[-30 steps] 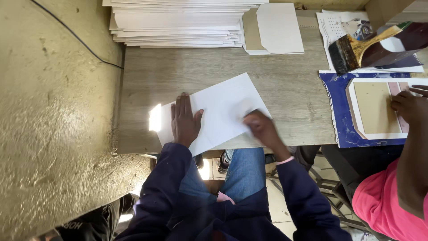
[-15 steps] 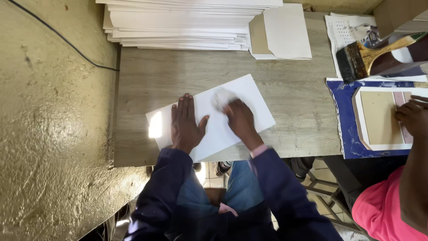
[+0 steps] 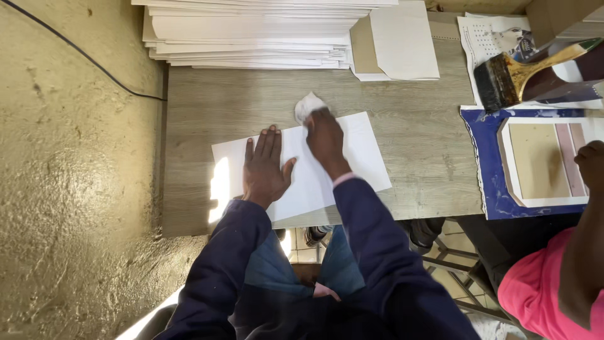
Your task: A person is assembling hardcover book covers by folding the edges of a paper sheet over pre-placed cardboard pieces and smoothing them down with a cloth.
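A white sheet [image 3: 352,157] lies flat on the wooden table [image 3: 415,113] in front of me. My left hand [image 3: 264,167] presses flat on the sheet's left half, fingers spread. My right hand [image 3: 326,138] is at the sheet's far edge, closed around a small crumpled white cloth [image 3: 307,106] that sticks out past my fingers onto the table.
A tall stack of white boards [image 3: 251,31] sits at the table's far side, with a folded board cover [image 3: 396,41] beside it. To the right, a wide paintbrush [image 3: 522,69] rests over printed paper. A co-worker's hand [image 3: 591,165] holds a brown board on blue paper [image 3: 487,170].
My right hand has slid with the cloth from the sheet's near right part up to its far edge. My left hand has stayed pressed on the sheet.
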